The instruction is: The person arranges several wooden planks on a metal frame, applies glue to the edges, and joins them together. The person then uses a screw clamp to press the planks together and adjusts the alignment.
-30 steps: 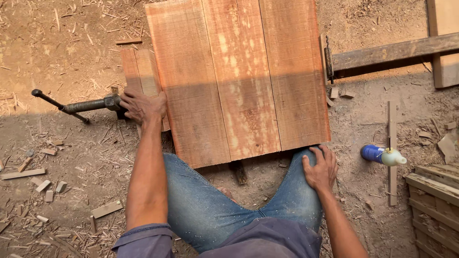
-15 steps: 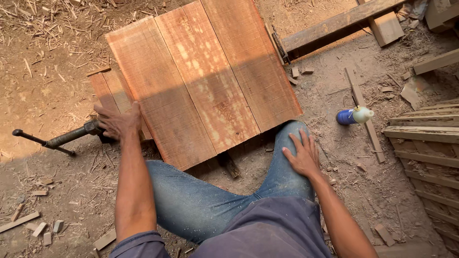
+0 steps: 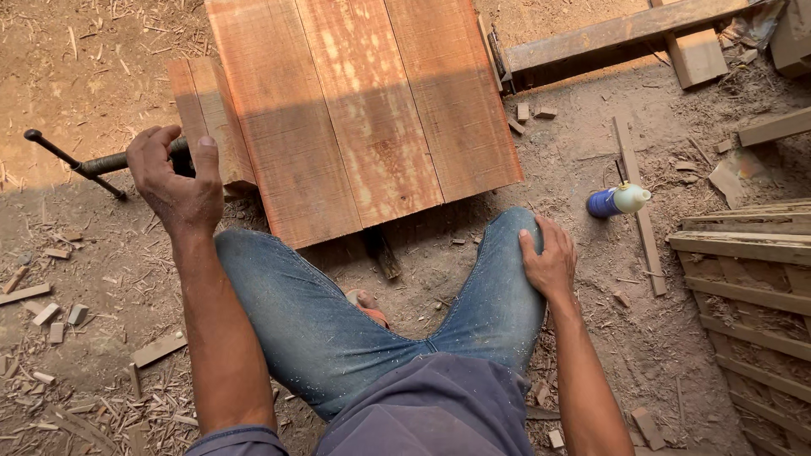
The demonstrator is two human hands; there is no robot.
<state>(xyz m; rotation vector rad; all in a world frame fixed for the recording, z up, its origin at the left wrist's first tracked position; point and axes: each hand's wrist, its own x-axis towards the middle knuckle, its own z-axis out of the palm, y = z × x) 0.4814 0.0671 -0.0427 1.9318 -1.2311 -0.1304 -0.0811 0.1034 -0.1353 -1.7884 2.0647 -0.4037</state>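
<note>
A panel of three reddish wooden boards (image 3: 363, 110) lies on the dirt ground in front of me, pressed between a wooden block (image 3: 207, 114) on its left and a clamp bar. My left hand (image 3: 173, 181) is closed around the dark metal screw handle (image 3: 76, 162) of the clamp, just left of the block. My right hand (image 3: 549, 257) rests flat on my right knee (image 3: 507, 245), in blue jeans. My legs are folded beneath the panel's near edge.
A blue and white bottle (image 3: 617, 201) lies on the ground to the right, next to a thin wooden strip (image 3: 638, 203). A wooden beam (image 3: 617, 34) runs off at the top right. Stacked wooden slats (image 3: 748, 279) stand at the right. Wood chips litter the left ground.
My left hand has shifted from lying flat over the clamp screw to gripping it with fingers curled. My right hand stays on the knee. The view has shifted slightly.
</note>
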